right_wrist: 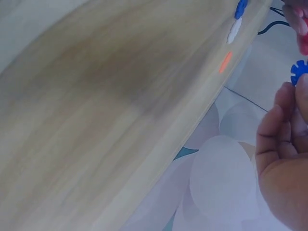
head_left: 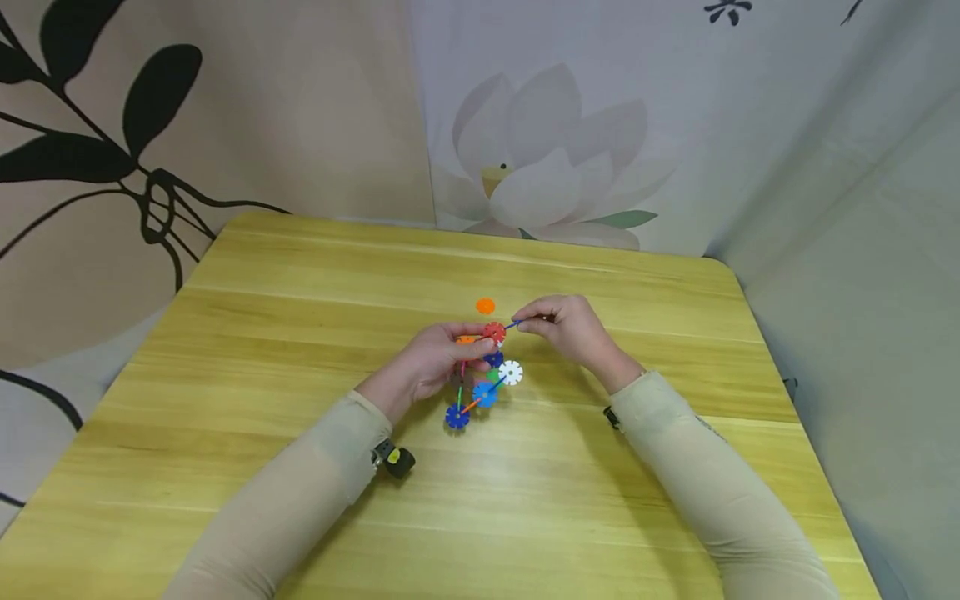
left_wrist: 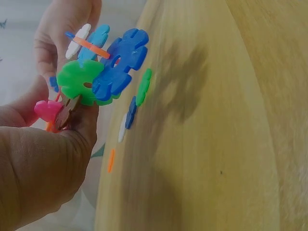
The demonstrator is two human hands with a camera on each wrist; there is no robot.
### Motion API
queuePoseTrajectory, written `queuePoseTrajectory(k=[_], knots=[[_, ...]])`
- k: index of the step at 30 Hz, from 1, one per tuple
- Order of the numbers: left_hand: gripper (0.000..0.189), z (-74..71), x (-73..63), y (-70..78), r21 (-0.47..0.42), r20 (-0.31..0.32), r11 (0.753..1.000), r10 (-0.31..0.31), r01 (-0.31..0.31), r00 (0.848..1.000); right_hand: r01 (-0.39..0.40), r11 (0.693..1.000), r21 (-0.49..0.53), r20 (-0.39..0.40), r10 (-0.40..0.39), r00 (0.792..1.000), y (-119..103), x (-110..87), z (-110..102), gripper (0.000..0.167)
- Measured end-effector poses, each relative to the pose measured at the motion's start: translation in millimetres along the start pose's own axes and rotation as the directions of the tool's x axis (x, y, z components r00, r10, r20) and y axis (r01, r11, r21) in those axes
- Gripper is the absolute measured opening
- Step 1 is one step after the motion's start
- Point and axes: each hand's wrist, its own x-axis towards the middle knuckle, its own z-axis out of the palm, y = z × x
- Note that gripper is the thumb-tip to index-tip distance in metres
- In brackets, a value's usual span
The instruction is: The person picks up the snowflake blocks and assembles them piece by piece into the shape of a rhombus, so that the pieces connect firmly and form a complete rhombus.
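Note:
My left hand holds a chain of slotted plastic snowflake discs joined edge to edge. A red disc sits at its upper end by the thumb. Lower down hang a dark blue disc, a green disc, a light blue disc and a white disc. The palm and fingers partly hide a brown disc and a pink one. Between thumb and fingers, my right hand pinches a blue disc, edge-on beside the red one; whether they are joined I cannot tell.
Loose discs lie in a row on the wooden table: an orange disc farthest back, then a white disc, a dark blue disc and a green disc. Patterned curtains hang behind the table's far edge.

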Motion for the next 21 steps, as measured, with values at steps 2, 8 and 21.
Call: queuePoseTrajectory(k=[2, 8, 21], knots=[[0.044, 0.3, -0.1, 0.4, 0.014, -0.012, 1.0, 0.007, -0.007, 1.0, 0.04, 0.999, -0.022, -0.004, -0.04, 0.999, -1.8, 0.4, 0.6, 0.01], [0.04, -0.4, -1.8, 1.0, 0.029, -0.034, 0.999, 0.026, -0.025, 0.999, 0.106, 0.992, -0.071, -0.032, -0.109, 0.994, -2.0, 1.6, 4.8, 0.01], [0.038, -1.0, -3.2, 3.4, 0.044, -0.028, 0.999, 0.027, -0.025, 0.999, 0.092, 0.995, -0.026, -0.053, -0.094, 0.994, -4.2, 3.6, 6.1, 0.012]])
